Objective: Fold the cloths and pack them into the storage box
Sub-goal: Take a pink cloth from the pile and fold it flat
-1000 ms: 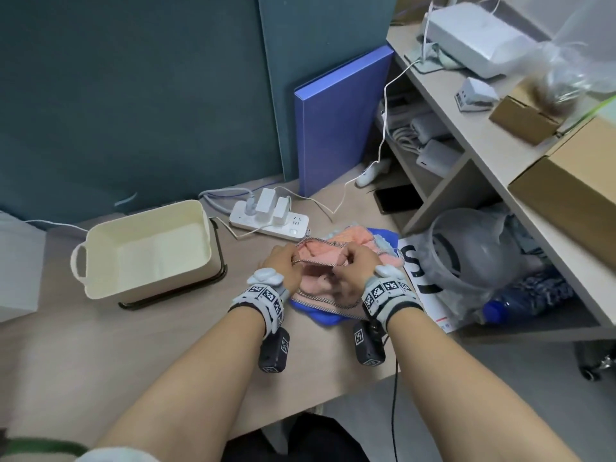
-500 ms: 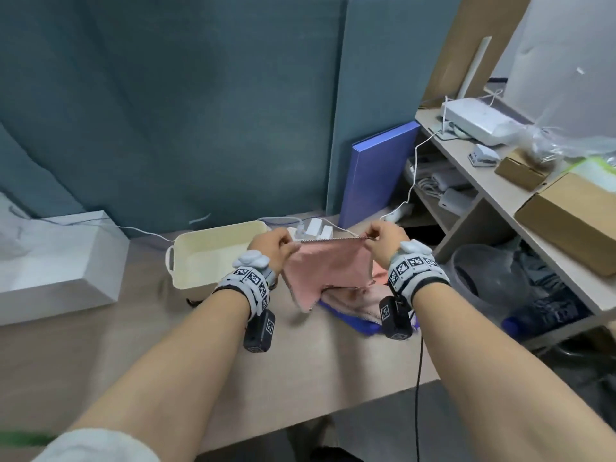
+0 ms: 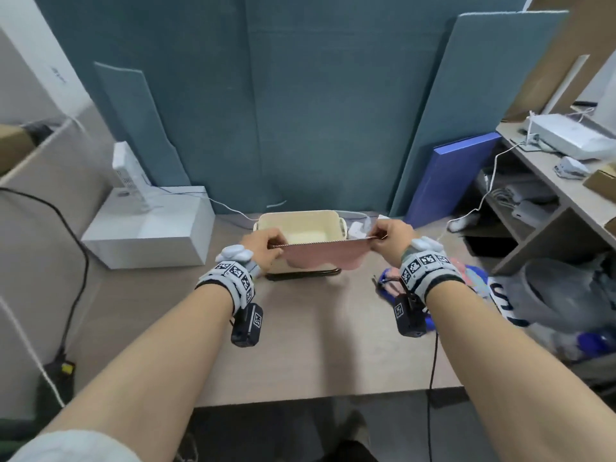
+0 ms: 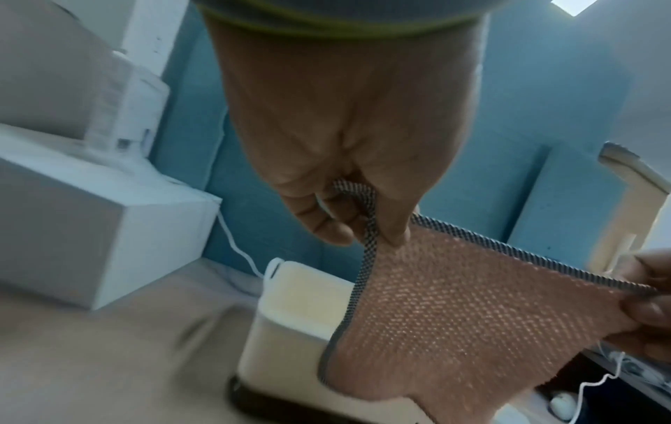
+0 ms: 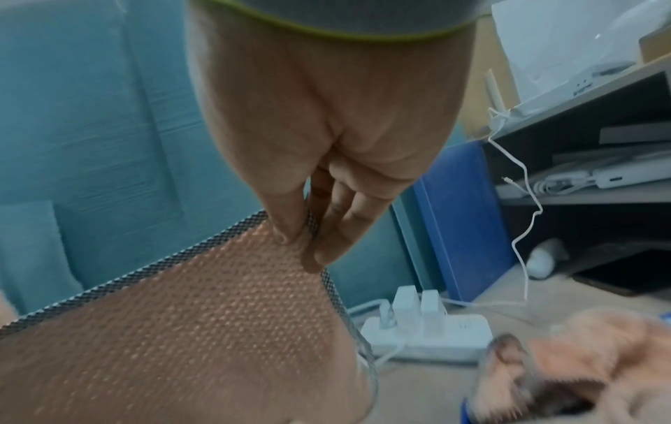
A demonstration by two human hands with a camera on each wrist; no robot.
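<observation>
A pink waffle-weave cloth (image 3: 325,256) with a dark checked hem hangs stretched in the air between both hands, in front of the cream storage box (image 3: 300,225). My left hand (image 3: 266,240) pinches its left top corner (image 4: 366,226). My right hand (image 3: 388,236) pinches the right top corner (image 5: 310,238). The cloth (image 4: 472,309) drapes down over the box's near wall (image 4: 290,330). The box's inside looks bare. More cloths (image 3: 466,275), pink and blue, lie in a heap on the desk (image 3: 316,345) to the right; they show blurred in the right wrist view (image 5: 581,358).
A white carton (image 3: 150,231) sits at the desk's left. A white power strip (image 5: 428,327) with plugs lies behind the box, beside a blue board (image 3: 450,175) leaning on the teal partition. Shelves (image 3: 550,208) with cables and boxes stand on the right.
Both hands lifted the pink cloth off the heap, carried it left in front of the box and pulled its top edge wide and taut. The head view swung left.
</observation>
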